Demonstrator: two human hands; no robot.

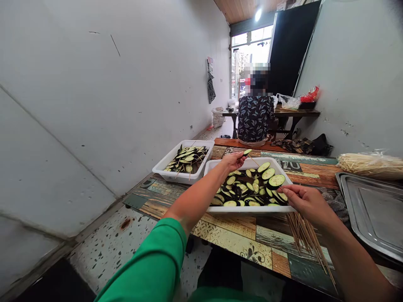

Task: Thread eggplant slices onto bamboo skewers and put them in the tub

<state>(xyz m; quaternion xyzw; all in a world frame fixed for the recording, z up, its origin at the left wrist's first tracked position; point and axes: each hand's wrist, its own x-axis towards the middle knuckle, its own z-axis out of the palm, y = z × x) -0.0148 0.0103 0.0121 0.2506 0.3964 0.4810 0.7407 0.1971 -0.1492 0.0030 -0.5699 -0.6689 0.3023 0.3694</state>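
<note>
My right hand (pixel 302 201) is closed round the near end of a bamboo skewer (pixel 254 161) that carries several oval eggplant slices (pixel 276 180). The skewer slants up and left above a white tub (pixel 248 209) of cut eggplant in dark liquid. At the skewer's far end, my left hand (pixel 234 160) pinches a single eggplant slice (pixel 247 152). Whether the tip has pierced that slice, I cannot tell. To the left stands a second white tub (pixel 163 171), holding skewered eggplant (pixel 189 158).
Loose bamboo skewers (pixel 307 237) lie at the table's near right, beside a grey cloth (pixel 335 205). Metal trays (pixel 374 209) and a bagged bundle of pale sticks (pixel 368 165) are farther right. Ahead, a person (pixel 255 117) sits facing away at another table (pixel 296 113).
</note>
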